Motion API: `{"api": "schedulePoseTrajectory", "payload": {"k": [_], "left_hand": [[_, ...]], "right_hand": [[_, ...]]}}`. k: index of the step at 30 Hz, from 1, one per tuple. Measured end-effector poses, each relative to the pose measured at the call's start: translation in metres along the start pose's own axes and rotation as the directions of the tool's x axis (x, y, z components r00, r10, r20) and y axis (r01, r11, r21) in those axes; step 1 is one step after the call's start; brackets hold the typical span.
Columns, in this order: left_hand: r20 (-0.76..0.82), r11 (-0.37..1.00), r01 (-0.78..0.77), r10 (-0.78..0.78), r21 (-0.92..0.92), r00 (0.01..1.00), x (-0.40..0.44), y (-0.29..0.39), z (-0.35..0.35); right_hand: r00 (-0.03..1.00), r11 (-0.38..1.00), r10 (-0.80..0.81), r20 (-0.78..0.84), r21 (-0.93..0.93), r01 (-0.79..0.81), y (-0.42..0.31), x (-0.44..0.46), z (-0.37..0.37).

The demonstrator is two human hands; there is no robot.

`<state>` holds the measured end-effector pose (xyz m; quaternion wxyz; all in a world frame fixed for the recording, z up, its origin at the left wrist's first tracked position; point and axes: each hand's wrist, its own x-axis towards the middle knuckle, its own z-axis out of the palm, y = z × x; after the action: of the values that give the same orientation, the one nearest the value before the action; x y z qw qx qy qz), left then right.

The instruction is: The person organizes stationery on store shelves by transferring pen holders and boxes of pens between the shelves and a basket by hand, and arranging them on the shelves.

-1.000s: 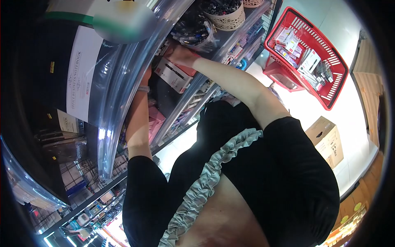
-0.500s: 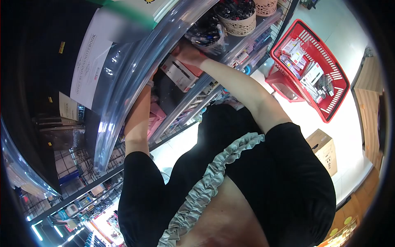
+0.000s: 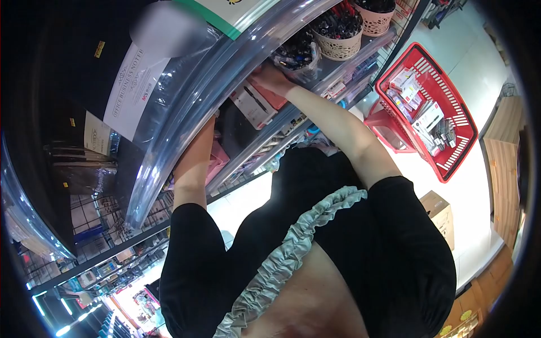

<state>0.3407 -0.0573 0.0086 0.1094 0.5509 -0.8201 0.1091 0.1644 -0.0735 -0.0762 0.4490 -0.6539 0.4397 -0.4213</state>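
Observation:
My right hand (image 3: 273, 81) reaches onto a dark shelf and touches the far side of a red or pink box. A white box with a dark pen pictured on it (image 3: 254, 103) lies beside that hand. The right fingertips are in shadow, so what they grip is unclear. My left forearm (image 3: 195, 158) goes in under the clear plastic shelf edge (image 3: 186, 118), which hides the left hand. A pink item (image 3: 217, 160) sits beside this forearm. Behind the right hand stands a clear bag of pens (image 3: 297, 58).
Lace-patterned baskets of pens (image 3: 338, 47) stand farther along the shelf. A red shopping basket (image 3: 465, 125) with several boxes is at the right, above a cardboard box (image 3: 438, 216) on the floor. Packaged notebooks (image 3: 127, 93) hang over the upper left.
The whole view has shifted, so the shelf, boxes and red basket appear farther right and lower. The left wrist has slipped further behind the plastic edge. My right hand stays beside the boxes.

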Motion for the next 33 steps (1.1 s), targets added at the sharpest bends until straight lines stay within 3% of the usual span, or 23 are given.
{"api": "schedulePoseTrajectory", "payload": {"k": [3,7,10,13,20,27,30,33], "left_hand": [[0.034,0.998,0.012,-0.014,0.066,0.999,0.001,-0.01,0.014],[0.043,0.996,0.08,-0.078,-0.037,0.996,-0.001,-0.018,0.023],[0.052,0.982,0.135,-0.129,-0.13,0.99,-0.003,-0.021,0.026],[0.056,0.959,0.18,-0.172,-0.219,0.984,-0.006,-0.024,0.027],[0.081,0.843,0.287,-0.282,-0.455,0.956,-0.014,-0.03,0.031],[0.157,0.57,0.365,-0.38,-0.736,0.911,-0.022,-0.039,0.045],[0.18,0.474,0.361,-0.385,-0.803,0.905,-0.026,-0.041,0.056],[0.192,0.446,0.354,-0.369,-0.822,0.909,-0.028,-0.046,0.08]], "right_hand": [[0.995,0.997,0.066,0.072,0.026,-0.068,0.003,0.003,0.002],[0.91,0.891,0.284,0.303,0.266,-0.367,-0.01,-0.001,-0.01],[0.899,0.889,0.299,0.321,0.249,-0.384,0.008,0.004,-0.001],[0.956,0.967,0.184,0.23,0.131,-0.218,0.03,0.014,0.013],[0.977,0.996,0.092,0.193,-0.001,-0.093,0.043,0.021,0.022],[0.995,0.981,-0.07,0.07,-0.177,0.082,-0.01,-0.005,-0.005],[0.988,0.955,-0.096,0.125,-0.269,0.127,0.0,-0.001,0.0],[0.991,0.998,-0.011,0.134,-0.059,0.019,0.015,-0.002,0.006]]}}
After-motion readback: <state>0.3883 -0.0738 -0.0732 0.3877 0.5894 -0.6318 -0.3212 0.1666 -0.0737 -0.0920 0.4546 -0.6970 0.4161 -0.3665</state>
